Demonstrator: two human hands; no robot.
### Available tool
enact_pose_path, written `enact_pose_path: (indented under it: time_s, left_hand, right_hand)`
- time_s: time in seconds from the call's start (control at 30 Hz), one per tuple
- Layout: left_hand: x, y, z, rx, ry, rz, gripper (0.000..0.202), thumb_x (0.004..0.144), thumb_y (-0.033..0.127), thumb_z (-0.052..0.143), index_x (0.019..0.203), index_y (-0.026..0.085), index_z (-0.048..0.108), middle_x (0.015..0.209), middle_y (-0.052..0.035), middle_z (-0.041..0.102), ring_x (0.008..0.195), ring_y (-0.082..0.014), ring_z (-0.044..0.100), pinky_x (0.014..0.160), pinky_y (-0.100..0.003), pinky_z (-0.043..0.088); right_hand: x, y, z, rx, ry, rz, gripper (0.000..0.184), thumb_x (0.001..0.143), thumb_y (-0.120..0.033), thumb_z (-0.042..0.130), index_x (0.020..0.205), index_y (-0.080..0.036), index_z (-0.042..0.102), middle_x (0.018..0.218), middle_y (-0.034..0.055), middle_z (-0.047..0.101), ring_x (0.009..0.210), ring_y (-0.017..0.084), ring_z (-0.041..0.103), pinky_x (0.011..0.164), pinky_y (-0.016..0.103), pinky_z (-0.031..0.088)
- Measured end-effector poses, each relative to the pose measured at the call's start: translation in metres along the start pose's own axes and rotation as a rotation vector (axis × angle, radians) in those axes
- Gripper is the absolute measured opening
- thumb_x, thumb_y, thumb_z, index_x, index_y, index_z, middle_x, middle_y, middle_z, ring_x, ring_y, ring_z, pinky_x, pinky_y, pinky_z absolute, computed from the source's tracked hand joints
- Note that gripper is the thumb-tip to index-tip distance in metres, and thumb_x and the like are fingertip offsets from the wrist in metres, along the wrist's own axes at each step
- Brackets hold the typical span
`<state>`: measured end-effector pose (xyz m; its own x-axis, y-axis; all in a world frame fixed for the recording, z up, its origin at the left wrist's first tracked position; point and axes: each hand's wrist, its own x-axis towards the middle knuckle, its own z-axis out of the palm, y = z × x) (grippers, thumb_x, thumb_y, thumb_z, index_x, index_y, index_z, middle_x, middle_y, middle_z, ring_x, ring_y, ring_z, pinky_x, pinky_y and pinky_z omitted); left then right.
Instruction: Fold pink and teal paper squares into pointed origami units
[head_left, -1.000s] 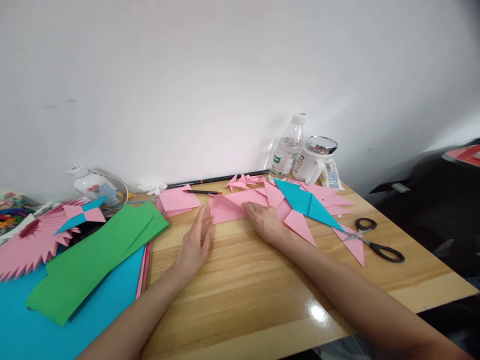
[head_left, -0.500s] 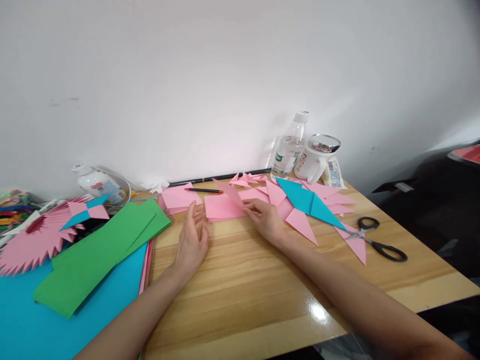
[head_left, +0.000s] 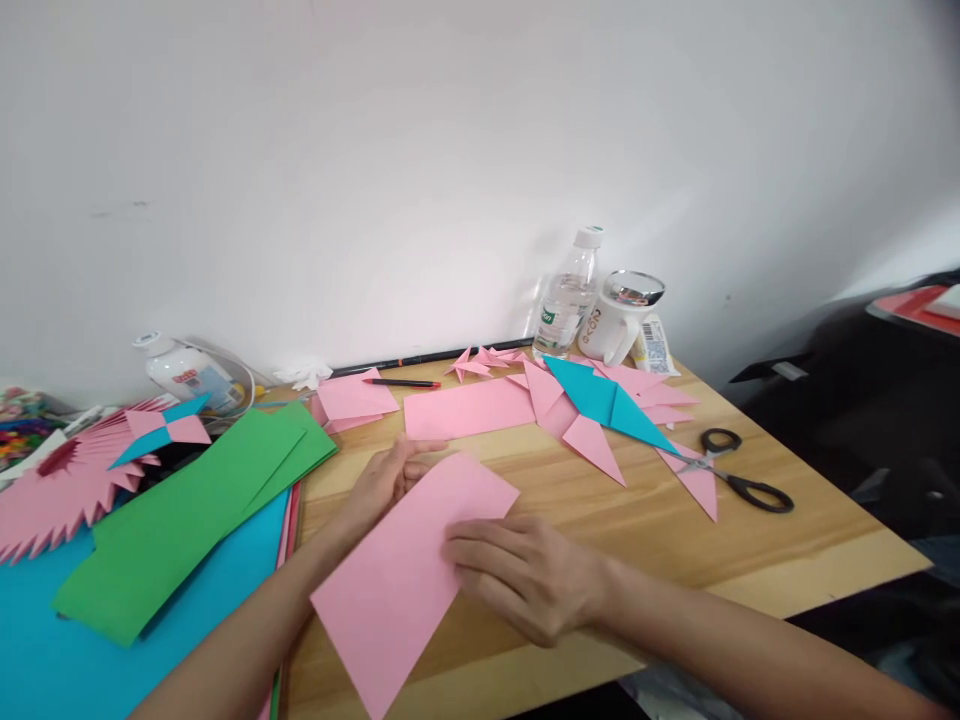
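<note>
one wooden table [head_left: 675, 540], white wall [head_left: 405, 180]

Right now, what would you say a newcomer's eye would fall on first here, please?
Probably the plain pink sheet, held up at a slant by the right hand at the lower middle of the view. Next come the bright green strips at the left, lying partly over a blue sheet. Toward the right, a blue folded piece stands out against pink paper, its near tip close to the black-handled scissors.
</note>
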<state>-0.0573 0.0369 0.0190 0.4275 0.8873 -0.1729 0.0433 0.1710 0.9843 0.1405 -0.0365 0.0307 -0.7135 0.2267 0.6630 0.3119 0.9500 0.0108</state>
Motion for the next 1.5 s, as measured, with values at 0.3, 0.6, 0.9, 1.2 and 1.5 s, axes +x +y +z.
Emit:
enact_pose_path:
  time_s: [0.3,0.6,0.9,1.2,1.5]
  left_hand:
    - [-0.003,0.003,0.002,0.021,-0.267,-0.058,0.062,0.082,0.039,0.066,0.136,0.018,0.043,0.12,-0.0167,0.064,0.097,-0.0235,0.067,0.082,-0.037,0.052]
    - [0.005,-0.007,-0.002,-0.052,0.015,0.178,0.049,0.087,0.052,0.054,0.113,0.01,0.06,0.092,-0.0149,0.072,0.081,-0.0247,0.07,0.081,-0.041,0.053]
    - [-0.008,-0.005,-0.002,0.499,-0.064,0.579,0.062,0.073,0.067,0.06,0.104,0.015,0.067,0.063,-0.0051,0.068,0.057,-0.0163,0.062,0.056,-0.026,0.05]
    - [-0.004,-0.016,-0.002,0.75,-0.01,0.557,0.039,0.078,0.051,0.065,0.103,0.023,0.07,0.07,-0.0017,0.067,0.054,-0.0123,0.054,0.056,-0.023,0.046]
    - [-0.007,-0.02,0.005,0.696,-0.075,0.242,0.07,0.068,0.033,0.076,0.131,0.026,0.046,0.064,0.008,0.054,0.061,-0.0127,0.053,0.061,-0.023,0.045]
  right_hand:
    - [-0.023,-0.021,0.007,0.034,-0.263,0.219,0.023,0.089,-0.007,0.042,0.077,-0.014,0.06,0.083,0.0083,0.066,0.073,0.018,0.059,0.057,0.028,0.048]
    - [-0.038,-0.012,0.004,0.198,-0.056,0.609,0.017,0.09,-0.019,0.054,0.074,-0.017,0.059,0.082,0.0038,0.068,0.077,0.014,0.061,0.065,0.025,0.049]
    - [-0.042,-0.01,0.007,0.241,-0.051,0.782,0.01,0.087,-0.024,0.059,0.081,-0.018,0.064,0.087,0.0075,0.066,0.081,0.018,0.061,0.068,0.03,0.052]
    - [-0.034,0.0,-0.006,0.416,-0.194,0.856,0.001,0.079,-0.018,0.064,0.08,-0.018,0.064,0.09,0.0049,0.066,0.081,0.017,0.061,0.071,0.028,0.049]
    - [0.0,0.034,0.011,0.766,-0.128,1.057,0.012,0.083,-0.027,0.062,0.078,-0.016,0.06,0.074,0.001,0.066,0.064,0.012,0.058,0.058,0.022,0.044]
